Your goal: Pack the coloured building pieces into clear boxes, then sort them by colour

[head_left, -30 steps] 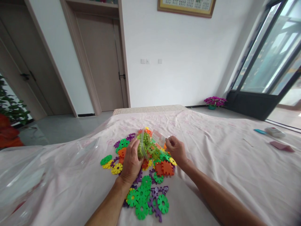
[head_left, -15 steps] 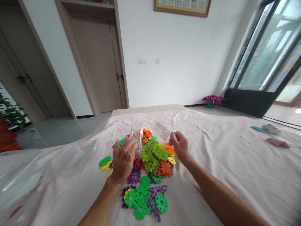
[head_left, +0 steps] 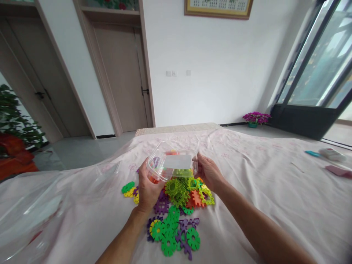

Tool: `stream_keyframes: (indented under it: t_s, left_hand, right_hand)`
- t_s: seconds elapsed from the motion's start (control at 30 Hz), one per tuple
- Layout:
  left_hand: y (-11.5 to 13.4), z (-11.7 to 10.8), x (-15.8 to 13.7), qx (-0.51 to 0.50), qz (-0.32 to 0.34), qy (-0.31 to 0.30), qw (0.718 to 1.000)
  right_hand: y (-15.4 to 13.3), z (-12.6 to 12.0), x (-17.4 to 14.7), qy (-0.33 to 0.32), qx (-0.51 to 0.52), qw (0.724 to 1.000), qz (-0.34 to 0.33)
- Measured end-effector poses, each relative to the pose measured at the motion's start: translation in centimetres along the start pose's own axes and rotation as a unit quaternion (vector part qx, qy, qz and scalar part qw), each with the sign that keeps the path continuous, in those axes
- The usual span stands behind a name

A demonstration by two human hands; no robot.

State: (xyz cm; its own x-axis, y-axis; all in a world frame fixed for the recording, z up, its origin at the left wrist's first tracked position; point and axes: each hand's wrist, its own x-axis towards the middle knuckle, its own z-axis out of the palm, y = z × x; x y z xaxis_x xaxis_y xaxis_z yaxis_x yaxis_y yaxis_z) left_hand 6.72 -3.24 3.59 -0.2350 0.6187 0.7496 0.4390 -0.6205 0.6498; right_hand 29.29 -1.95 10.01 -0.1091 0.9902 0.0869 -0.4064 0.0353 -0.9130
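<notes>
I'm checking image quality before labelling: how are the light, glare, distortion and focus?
Head view: the glazed door at right is brightest; head view: the clear plastic container catches reflections, making its walls hard to trace; head view: wide-angle stretch apparently leans the far-left door; head view: the green notched discs look reasonably sharp.

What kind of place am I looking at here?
Probably a room in a home: there's a brown door, a framed picture on the white wall, and colorful plastic pieces heaped on a flower-patterned cloth.
</notes>
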Motion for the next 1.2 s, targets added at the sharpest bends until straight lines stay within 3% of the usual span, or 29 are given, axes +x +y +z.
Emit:
stream_keyframes:
  t_s: [0.1, 0.27, 0.5, 0.63, 0.77, 0.97, 1.2]
  left_hand:
    - [0.8, 0.6, -0.4, -0.056, -0.064, -0.018, 0.996]
    - [1.3, -0.5, 0.1, -0.064, -0.056, 0.003, 0.996]
    - [-0.4, -7.1, 1.5, -0.026, -0.087, 0.129, 0.988]
    - [-2.4, -11.2, 1.9, 0.056, -0.128, 0.230, 0.963]
    - [-4.6, -13.5, 1.5, 0.135, -0.161, 0.279, 0.937]
    - [-5.8, -14.5, 0.8, 0.258, -0.222, 0.289, 0.895]
    - [-6.0, -14.5, 0.8, 0.322, -0.219, 0.277, 0.879]
  right_hand:
    - [-0.5, 0.4, -0.2, -0.059, 0.022, 0.996, 0.069]
    - [-0.8, -0.1, 0.0, -0.060, -0.005, 0.995, 0.080]
    - [0.3, -1.4, 0.6, -0.059, -0.042, 0.993, 0.093]
    - [1.3, -2.2, 1.1, -0.049, -0.048, 0.991, 0.114]
    - [1.8, -2.5, 1.3, -0.042, -0.049, 0.991, 0.119]
    - [1.9, -2.9, 1.5, -0.043, -0.056, 0.991, 0.115]
    - [2.3, -3.5, 2.0, 0.013, -0.128, 0.991, 0.046]
